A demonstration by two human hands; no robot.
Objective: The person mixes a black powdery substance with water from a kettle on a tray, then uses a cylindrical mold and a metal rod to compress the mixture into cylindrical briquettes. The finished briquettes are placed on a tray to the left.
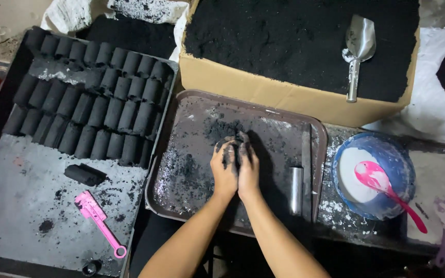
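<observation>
A clump of black, crumbly powder (234,145) sits pressed between the person's two hands over the middle of a brown rectangular plastic tray (181,203). The left hand (224,170) and the right hand (248,169) lie side by side, touching along their inner edges, with the fingers (228,149) curled closed around the dark clump and smeared with the same black dust. More loose powder is scattered over the tray's floor, thickest just above the hands.

On the tray, just to the right of the right hand, lies a short shiny metal tube (296,189), and beside that a long flat metal bar (307,172) along the tray's right side.

To the right of the tray stands a blue round bowl (398,159) of white powder with a pink plastic spoon (387,190) resting in it. Behind the tray is an open cardboard box (263,85) filled with black powder, a metal scoop (358,51) lying on top.

On the left, a dark flat tray (11,206) carries rows of black cylindrical briquettes (93,98), one briquette lying apart below the rows (84,174), and a pink plastic tool (100,223) near it.
</observation>
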